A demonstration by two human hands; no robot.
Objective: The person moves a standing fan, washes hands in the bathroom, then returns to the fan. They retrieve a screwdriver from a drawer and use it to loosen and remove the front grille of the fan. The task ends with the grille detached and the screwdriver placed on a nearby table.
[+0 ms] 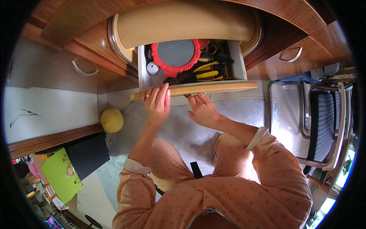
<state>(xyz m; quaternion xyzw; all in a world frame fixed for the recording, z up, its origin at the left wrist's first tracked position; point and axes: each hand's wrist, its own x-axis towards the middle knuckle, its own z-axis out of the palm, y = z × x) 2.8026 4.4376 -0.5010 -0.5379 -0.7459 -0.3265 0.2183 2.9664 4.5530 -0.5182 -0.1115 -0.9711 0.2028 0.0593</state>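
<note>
1. The right hand (204,110) bends inward at the wrist, its fingers curled against the outer face of the drawer (228,88); the fingertips are hidden, so I cannot tell whether they grip anything.
2. The left hand (158,105) points upward, fingers close together and laid against the front panel near its left end, a yellow ring (148,95) on one finger. Its underside is out of sight; I cannot tell how firmly it holds.
3. The drawer stands pulled out between the hands and the cabinet, pale-walled with a wooden front; its rear disappears beneath a curved, smooth tan panel (187,21).
4. Inside, an oval mirror (175,53) with a scalloped red frame covers part of the contents. Beside it lie yellow-handled tools (207,74) and a round silvery object (153,68); the darker pieces blur together.
5. Farther out are a round yellow ball (112,120), a green box (62,175) and a ribbed black chair (322,126), partly cut off.
</note>
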